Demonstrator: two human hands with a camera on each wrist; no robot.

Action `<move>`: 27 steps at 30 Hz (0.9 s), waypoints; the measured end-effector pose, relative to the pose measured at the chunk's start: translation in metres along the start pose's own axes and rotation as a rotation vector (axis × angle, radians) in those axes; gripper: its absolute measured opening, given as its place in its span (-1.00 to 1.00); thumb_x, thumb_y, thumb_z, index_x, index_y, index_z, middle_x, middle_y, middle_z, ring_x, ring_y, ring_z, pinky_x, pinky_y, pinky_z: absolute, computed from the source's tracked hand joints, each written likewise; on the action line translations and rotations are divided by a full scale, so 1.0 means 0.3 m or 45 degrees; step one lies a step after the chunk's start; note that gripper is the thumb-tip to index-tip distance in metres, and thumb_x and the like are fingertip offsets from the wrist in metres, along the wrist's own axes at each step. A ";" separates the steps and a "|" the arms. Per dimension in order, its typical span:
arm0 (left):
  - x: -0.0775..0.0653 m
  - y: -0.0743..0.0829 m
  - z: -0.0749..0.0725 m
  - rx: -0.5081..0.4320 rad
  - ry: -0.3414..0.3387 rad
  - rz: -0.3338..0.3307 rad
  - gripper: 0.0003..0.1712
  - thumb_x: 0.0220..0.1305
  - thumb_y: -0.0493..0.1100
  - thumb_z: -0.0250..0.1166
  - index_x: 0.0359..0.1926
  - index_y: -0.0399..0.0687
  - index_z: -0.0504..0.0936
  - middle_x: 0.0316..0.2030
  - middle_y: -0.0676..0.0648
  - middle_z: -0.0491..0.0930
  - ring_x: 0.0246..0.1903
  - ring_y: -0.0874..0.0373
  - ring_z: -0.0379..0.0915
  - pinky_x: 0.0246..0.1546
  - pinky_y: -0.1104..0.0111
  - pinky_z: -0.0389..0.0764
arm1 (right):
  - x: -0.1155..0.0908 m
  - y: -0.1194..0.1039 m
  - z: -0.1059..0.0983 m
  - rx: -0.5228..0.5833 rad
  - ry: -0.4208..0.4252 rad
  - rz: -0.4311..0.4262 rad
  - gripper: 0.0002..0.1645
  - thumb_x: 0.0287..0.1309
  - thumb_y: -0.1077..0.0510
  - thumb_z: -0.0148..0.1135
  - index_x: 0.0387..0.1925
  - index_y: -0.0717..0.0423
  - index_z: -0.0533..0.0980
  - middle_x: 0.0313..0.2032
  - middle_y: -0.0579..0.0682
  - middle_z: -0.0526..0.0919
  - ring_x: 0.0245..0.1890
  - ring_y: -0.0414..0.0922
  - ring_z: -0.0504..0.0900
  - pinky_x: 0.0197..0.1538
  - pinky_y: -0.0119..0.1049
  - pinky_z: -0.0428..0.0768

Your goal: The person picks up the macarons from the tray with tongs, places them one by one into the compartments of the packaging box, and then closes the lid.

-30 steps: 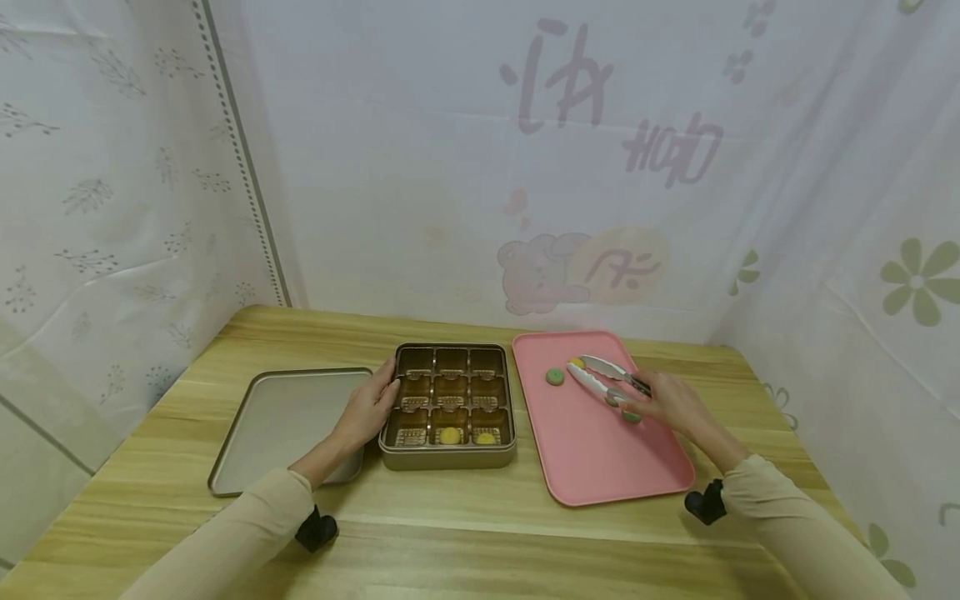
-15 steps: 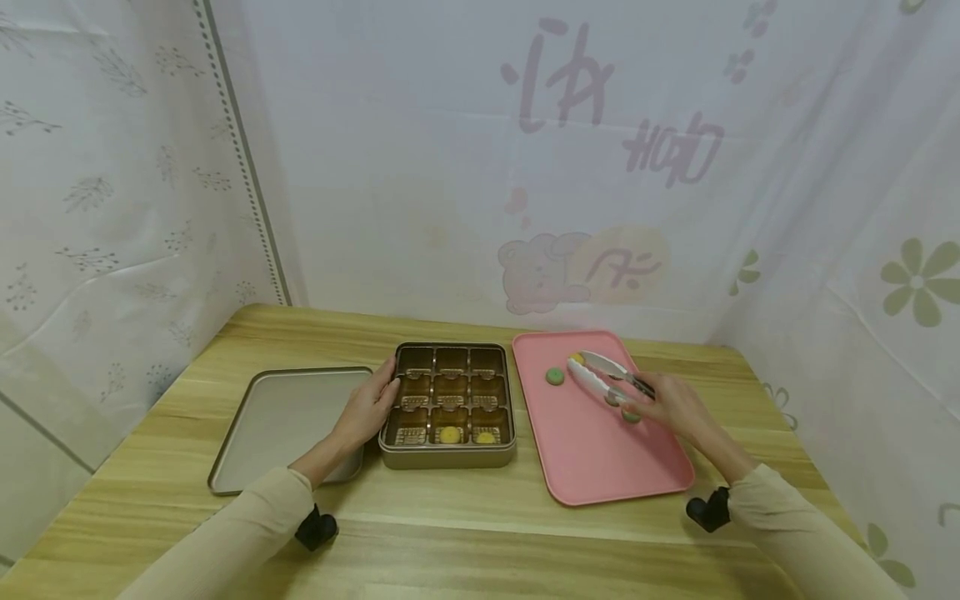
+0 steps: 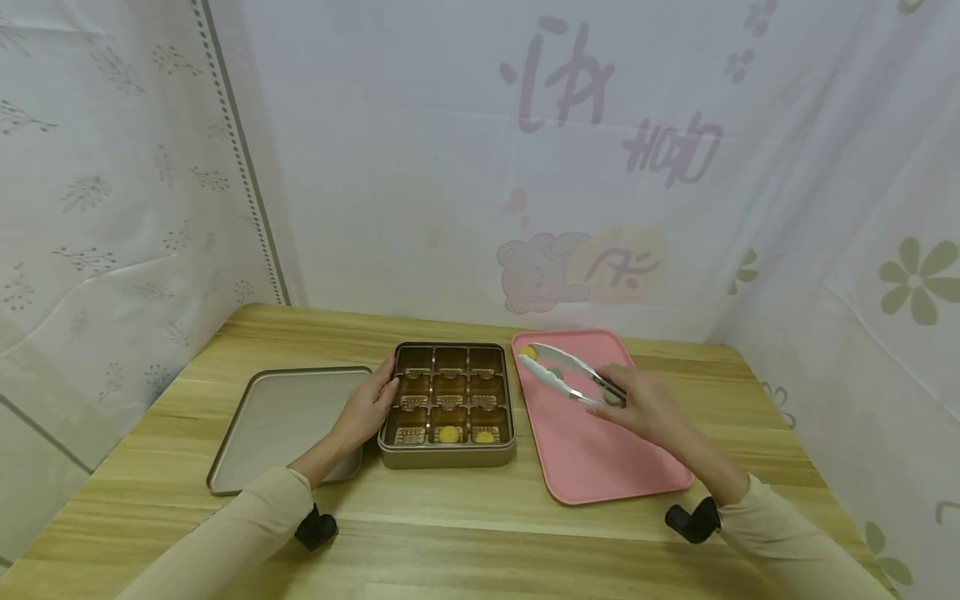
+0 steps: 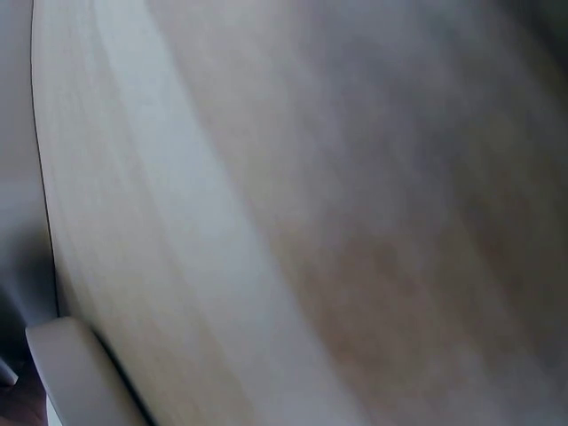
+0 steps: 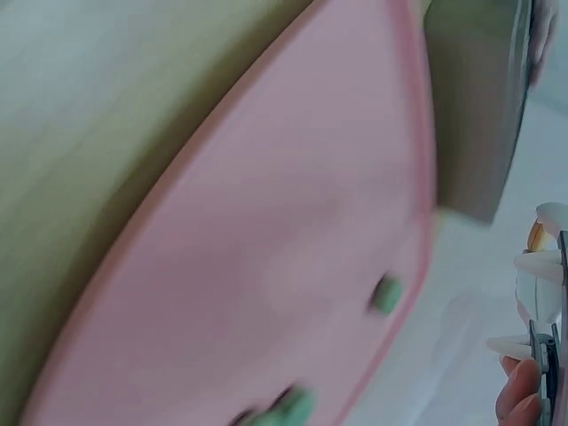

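Observation:
My right hand [image 3: 637, 404] grips a pair of tongs [image 3: 558, 358] above the pink tray [image 3: 600, 467]. Between the tong tips is a small round yellow cake-like piece [image 3: 528, 352], also seen in the right wrist view, where the tongs [image 5: 543, 293] stand at the right edge. Green pieces of similar size, such as one [image 5: 386, 293] near the rim, lie on the tray; the tongs partly cover them in the head view. My left hand [image 3: 367, 406] rests against the left side of a square tin [image 3: 448, 457] with a divided insert. Two yellow pieces [image 3: 449, 434] sit in its front row.
A flat metal lid [image 3: 285, 429] lies left of the tin, partly under my left forearm. The wooden table [image 3: 480, 533] ends at curtains behind and on both sides. In the left wrist view there is mostly blurred tabletop [image 4: 222, 222].
The tongs have lifted and moved left with the yellow piece from the tray's far part toward its left edge. My left hand and the tin have stayed put.

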State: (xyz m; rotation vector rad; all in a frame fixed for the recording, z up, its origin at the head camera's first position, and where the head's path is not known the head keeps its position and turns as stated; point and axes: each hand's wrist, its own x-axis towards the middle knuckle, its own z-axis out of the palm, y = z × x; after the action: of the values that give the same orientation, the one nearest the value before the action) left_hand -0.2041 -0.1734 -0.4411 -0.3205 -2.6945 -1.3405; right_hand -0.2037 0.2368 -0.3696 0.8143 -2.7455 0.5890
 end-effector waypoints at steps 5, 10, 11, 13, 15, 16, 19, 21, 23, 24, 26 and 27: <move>0.000 0.001 0.000 0.004 0.009 0.011 -0.40 0.50 -0.16 -0.15 0.42 -0.37 -0.02 0.40 -0.33 -0.01 0.39 -0.22 -0.08 0.35 -0.03 0.08 | 0.016 -0.118 0.029 0.076 -0.037 -0.080 -0.38 -0.05 -0.04 0.44 0.05 0.15 0.54 -0.33 -0.05 0.57 -0.57 -0.34 0.28 -0.56 -0.49 0.34; 0.000 0.003 -0.001 0.001 0.013 0.017 -0.40 0.50 -0.18 -0.15 0.42 -0.37 -0.03 0.40 -0.34 -0.02 0.38 -0.23 -0.08 0.35 -0.04 0.07 | 0.034 -0.204 0.072 0.149 -0.132 -0.140 -0.33 -0.01 -0.04 0.41 0.12 0.19 0.50 -0.17 0.05 0.62 -0.56 -0.35 0.40 -0.52 -0.49 0.45; -0.001 0.003 -0.001 0.002 0.015 0.017 -0.40 0.50 -0.18 -0.14 0.42 -0.37 -0.03 0.40 -0.34 -0.01 0.38 -0.23 -0.07 0.35 -0.03 0.07 | 0.038 -0.218 0.081 0.147 -0.147 -0.151 -0.33 -0.01 -0.04 0.41 0.12 0.18 0.50 -0.16 0.04 0.62 -0.53 -0.33 0.43 -0.49 -0.48 0.47; -0.001 0.003 0.000 -0.006 0.016 0.012 -0.40 0.49 -0.18 -0.14 0.42 -0.36 -0.03 0.40 -0.33 -0.01 0.39 -0.22 -0.07 0.36 -0.02 0.07 | 0.046 -0.241 0.097 0.135 -0.181 -0.171 -0.33 -0.01 -0.04 0.42 0.12 0.16 0.50 -0.14 0.02 0.61 -0.50 -0.30 0.44 -0.44 -0.48 0.47; 0.000 0.002 0.000 -0.002 0.018 0.013 -0.40 0.49 -0.18 -0.14 0.42 -0.36 -0.02 0.40 -0.33 -0.01 0.38 -0.23 -0.06 0.35 -0.02 0.07 | 0.052 -0.262 0.111 0.101 -0.212 -0.179 -0.32 -0.01 -0.07 0.41 0.13 0.14 0.50 -0.13 0.00 0.61 -0.46 -0.30 0.43 -0.40 -0.47 0.46; 0.000 0.001 0.001 -0.001 0.020 0.012 -0.40 0.49 -0.18 -0.14 0.42 -0.37 -0.02 0.40 -0.33 -0.01 0.38 -0.24 -0.06 0.35 -0.02 0.07 | 0.056 -0.271 0.118 0.082 -0.228 -0.186 -0.31 -0.01 -0.09 0.40 0.13 0.13 0.49 -0.14 -0.02 0.60 -0.49 -0.30 0.39 -0.42 -0.46 0.44; 0.000 0.001 0.001 0.009 0.025 0.014 -0.40 0.49 -0.18 -0.14 0.41 -0.37 -0.02 0.40 -0.33 0.00 0.38 -0.24 -0.05 0.35 -0.02 0.07 | 0.067 -0.296 0.138 0.052 -0.267 -0.207 -0.28 0.00 -0.17 0.37 0.15 0.10 0.48 -0.13 -0.04 0.61 -0.54 -0.36 0.33 -0.37 -0.43 0.47; 0.000 0.002 0.001 0.006 0.029 0.019 -0.41 0.49 -0.19 -0.14 0.41 -0.38 -0.02 0.40 -0.33 0.01 0.38 -0.24 -0.05 0.36 -0.02 0.07 | 0.074 -0.309 0.150 0.050 -0.276 -0.239 -0.26 0.00 -0.22 0.34 0.14 0.10 0.48 -0.11 -0.02 0.61 -0.59 -0.40 0.31 -0.35 -0.41 0.49; 0.000 0.004 0.001 0.006 0.032 0.024 -0.41 0.49 -0.20 -0.13 0.41 -0.38 -0.01 0.39 -0.33 0.01 0.38 -0.23 -0.04 0.36 -0.01 0.07 | 0.082 -0.320 0.162 0.042 -0.278 -0.271 -0.25 0.01 -0.24 0.32 0.14 0.12 0.48 -0.08 0.01 0.62 -0.64 -0.42 0.30 -0.34 -0.41 0.49; 0.000 0.004 0.001 0.006 0.031 0.029 -0.41 0.49 -0.20 -0.13 0.41 -0.39 -0.01 0.39 -0.33 0.01 0.37 -0.23 -0.04 0.36 -0.01 0.07 | 0.086 -0.325 0.166 0.037 -0.281 -0.279 -0.25 0.01 -0.25 0.32 0.14 0.12 0.49 -0.06 0.03 0.63 -0.65 -0.43 0.30 -0.34 -0.40 0.50; 0.000 0.006 0.002 0.001 0.028 0.037 -0.41 0.49 -0.21 -0.13 0.41 -0.40 -0.01 0.39 -0.34 0.01 0.38 -0.22 -0.05 0.36 -0.01 0.08 | 0.093 -0.335 0.172 0.026 -0.293 -0.288 -0.25 0.00 -0.24 0.33 0.13 0.13 0.49 -0.08 0.06 0.63 -0.65 -0.42 0.30 -0.38 -0.42 0.48; 0.001 0.006 0.002 0.001 0.027 0.040 -0.41 0.49 -0.21 -0.13 0.40 -0.40 -0.02 0.39 -0.34 0.01 0.38 -0.22 -0.05 0.36 -0.01 0.08 | 0.097 -0.340 0.174 0.023 -0.304 -0.283 -0.25 0.00 -0.23 0.34 0.13 0.12 0.49 -0.09 0.06 0.63 -0.65 -0.41 0.30 -0.40 -0.43 0.47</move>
State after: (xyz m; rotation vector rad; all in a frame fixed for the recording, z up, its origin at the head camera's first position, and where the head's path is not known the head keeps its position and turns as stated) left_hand -0.2039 -0.1718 -0.4402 -0.3452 -2.6616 -1.3262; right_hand -0.1752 0.1223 -0.3753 1.2475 -2.8036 0.5012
